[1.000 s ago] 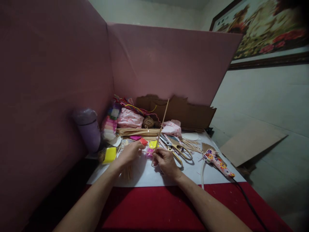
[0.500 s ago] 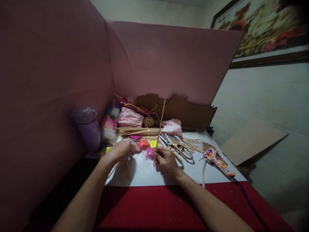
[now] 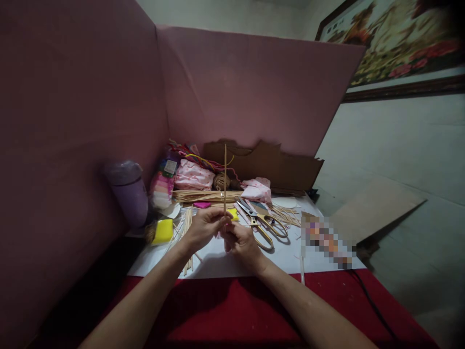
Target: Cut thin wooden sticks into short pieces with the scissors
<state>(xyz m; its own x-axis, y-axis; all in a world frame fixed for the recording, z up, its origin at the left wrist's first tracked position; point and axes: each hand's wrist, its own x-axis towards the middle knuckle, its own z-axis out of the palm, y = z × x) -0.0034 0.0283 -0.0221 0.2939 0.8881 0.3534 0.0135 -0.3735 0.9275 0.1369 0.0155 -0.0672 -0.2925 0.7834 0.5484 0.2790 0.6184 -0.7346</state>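
Observation:
A thin wooden stick (image 3: 225, 182) stands upright between my hands, its tip pointing up. My right hand (image 3: 244, 244) is closed around its lower end. My left hand (image 3: 208, 227) meets it there, fingertips pinched at the stick just above the right fingers. Whether a second stick lies between the fingers is hidden. Under my left wrist, a loose bunch of short sticks (image 3: 188, 264) lies on the white sheet (image 3: 218, 265). Gold-handled scissors (image 3: 262, 227) rest right of my right hand, blades partly apart.
Behind lie long sticks (image 3: 196, 196), a twine ball (image 3: 221, 182), pink dotted cloth (image 3: 194, 175) and torn cardboard (image 3: 265, 162). A yellow packet (image 3: 163, 231) and a purple tumbler (image 3: 129, 198) stand left. At right is a blurred-out object (image 3: 327, 242) with a black cord (image 3: 374, 303).
My left hand has moved right, from above the short sticks to the stick in my right hand. The stick has come a little left and stands straighter.

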